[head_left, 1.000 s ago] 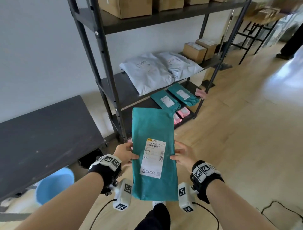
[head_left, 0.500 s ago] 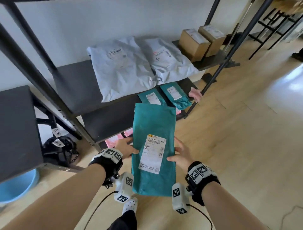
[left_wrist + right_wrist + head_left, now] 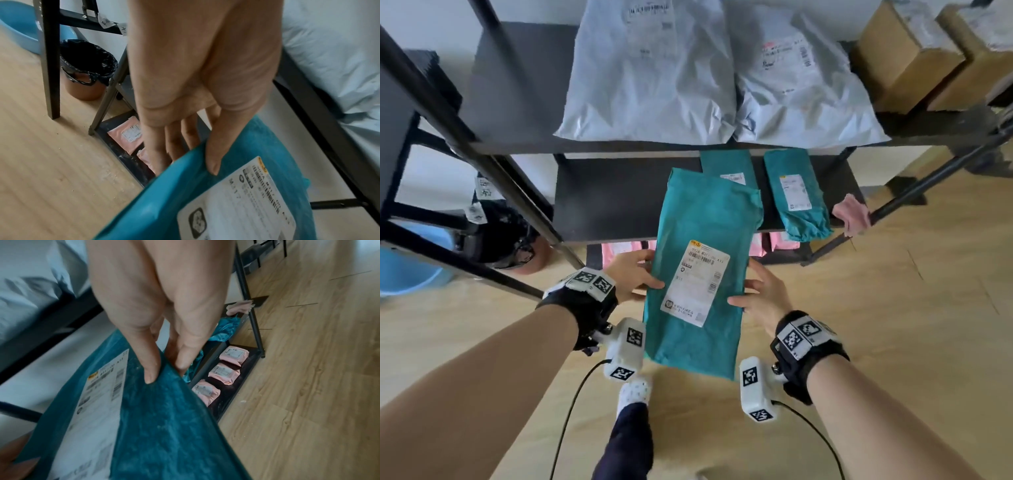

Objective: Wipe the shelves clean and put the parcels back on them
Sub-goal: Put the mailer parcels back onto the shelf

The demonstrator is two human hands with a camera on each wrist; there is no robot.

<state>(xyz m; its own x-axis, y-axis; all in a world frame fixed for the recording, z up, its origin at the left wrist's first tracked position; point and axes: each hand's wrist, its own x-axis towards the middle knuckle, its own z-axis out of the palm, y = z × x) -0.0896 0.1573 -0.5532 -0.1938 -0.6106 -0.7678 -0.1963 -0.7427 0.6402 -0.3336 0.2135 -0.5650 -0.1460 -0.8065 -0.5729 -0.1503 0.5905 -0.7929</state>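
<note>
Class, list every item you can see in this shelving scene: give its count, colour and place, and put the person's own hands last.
Held parcel: one, teal, gripped by both hands before the shelf.
Shelved teal parcels: two, on the lower shelf.
Mailer bags: two, pale grey, shelf above.
Cardboard boxes: two, brown, right of the bags.
Pink parcels: three seen, bottom shelf.
Cloth: one, pink, lower shelf's right end.
Bin: one, brown, black liner, floor.
Basin: one, blue, floor.
Left hand: holds the parcel's left edge.
Right hand: holds its right edge.
</note>
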